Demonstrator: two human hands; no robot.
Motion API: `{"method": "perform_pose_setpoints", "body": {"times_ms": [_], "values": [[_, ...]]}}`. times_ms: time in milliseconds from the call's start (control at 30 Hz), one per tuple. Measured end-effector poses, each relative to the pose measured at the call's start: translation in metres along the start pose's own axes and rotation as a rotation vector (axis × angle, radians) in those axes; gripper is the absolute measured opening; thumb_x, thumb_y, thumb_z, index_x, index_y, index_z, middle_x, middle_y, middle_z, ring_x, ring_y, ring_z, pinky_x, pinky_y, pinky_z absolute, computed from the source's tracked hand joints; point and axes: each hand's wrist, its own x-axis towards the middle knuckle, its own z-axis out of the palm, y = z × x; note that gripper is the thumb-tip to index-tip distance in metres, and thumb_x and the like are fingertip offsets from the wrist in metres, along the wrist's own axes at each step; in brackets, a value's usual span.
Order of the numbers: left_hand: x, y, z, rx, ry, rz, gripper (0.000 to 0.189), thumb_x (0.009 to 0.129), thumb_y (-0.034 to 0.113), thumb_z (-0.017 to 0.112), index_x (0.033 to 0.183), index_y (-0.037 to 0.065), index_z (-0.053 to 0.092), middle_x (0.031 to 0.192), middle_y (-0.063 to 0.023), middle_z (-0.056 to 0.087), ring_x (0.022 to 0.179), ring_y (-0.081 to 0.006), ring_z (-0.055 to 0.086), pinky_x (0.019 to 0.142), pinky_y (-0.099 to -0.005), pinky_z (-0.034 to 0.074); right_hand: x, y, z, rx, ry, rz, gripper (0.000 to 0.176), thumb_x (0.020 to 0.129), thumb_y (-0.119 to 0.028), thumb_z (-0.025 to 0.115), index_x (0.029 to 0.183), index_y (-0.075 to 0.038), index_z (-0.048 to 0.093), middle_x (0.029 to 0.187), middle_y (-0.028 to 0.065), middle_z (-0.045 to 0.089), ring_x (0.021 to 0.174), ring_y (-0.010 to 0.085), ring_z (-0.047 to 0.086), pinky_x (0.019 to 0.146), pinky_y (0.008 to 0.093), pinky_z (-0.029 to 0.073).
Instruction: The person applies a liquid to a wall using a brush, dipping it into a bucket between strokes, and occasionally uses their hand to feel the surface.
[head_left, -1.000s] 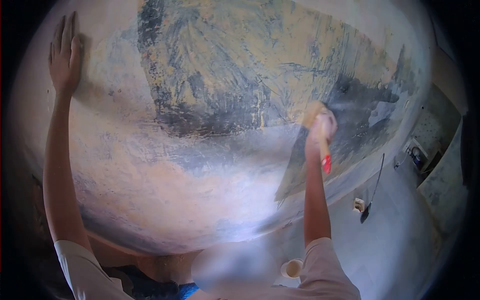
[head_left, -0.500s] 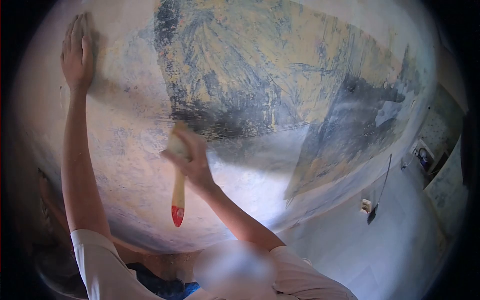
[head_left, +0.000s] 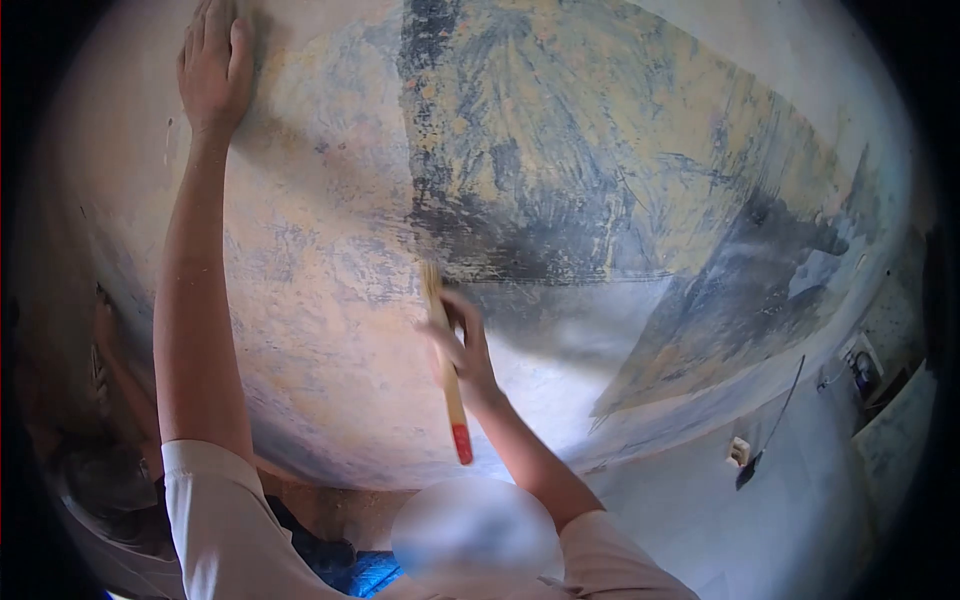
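My left hand point(head_left: 216, 72) lies flat against the wall point(head_left: 330, 200) at the upper left, its fingers stretched upward. In my right hand point(head_left: 465, 345) is a flat paintbrush point(head_left: 453, 400) with a pale wooden handle and a red end. The handle points down, and the pale bristles meet the wall near the lower left corner of a dark patch point(head_left: 520, 240). Fingers and thumb close around the upper part of the brush. Around it the wall surface is mottled pinkish and worn, while the patch shows yellowish and black streaks.
Another person point(head_left: 105, 480) is at the lower left, with one arm raised by the wall. To the right, a socket box point(head_left: 738, 451) sits beside a hanging dark object on a cord point(head_left: 750, 470). An opening with wires point(head_left: 863, 370) shows farther right. Blue material point(head_left: 375, 572) lies below.
The view has shifted, so wall and arms appear farther right. The brush has turned to show its narrow edge, still in my right hand. My left hand stays flat on the wall.
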Motion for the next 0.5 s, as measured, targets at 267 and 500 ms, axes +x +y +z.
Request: {"method": "perform_pose_setpoints", "body": {"times_ms": [267, 500], "values": [[-0.002, -0.001, -0.002, 0.015, -0.05, -0.029, 0.052, 0.099, 0.033, 0.036, 0.145, 0.009, 0.041, 0.151, -0.012, 0.04, 0.14, -0.0303, 0.036, 0.115, -0.0422, 0.026, -0.118, 0.014, -0.069, 0.394, 0.162, 0.812, 0.03, 0.085, 0.009, 0.059, 0.105, -0.011, 0.069, 0.129, 0.0146, 0.052, 0.116, 0.0292, 0.055, 0.094, 0.0345, 0.049], [0.001, 0.011, -0.009, 0.056, -0.097, -0.132, 0.058, 0.1, 0.037, 0.033, 0.145, 0.001, 0.04, 0.15, -0.0194, 0.04, 0.14, -0.0345, 0.036, 0.116, -0.0425, 0.025, -0.253, -0.018, -0.182, -0.324, 0.17, 0.825, 0.016, 0.096, -0.011, 0.058, 0.106, 0.001, 0.062, 0.107, 0.0135, 0.061, 0.103, 0.0277, 0.058, 0.093, 0.0379, 0.045]]}}
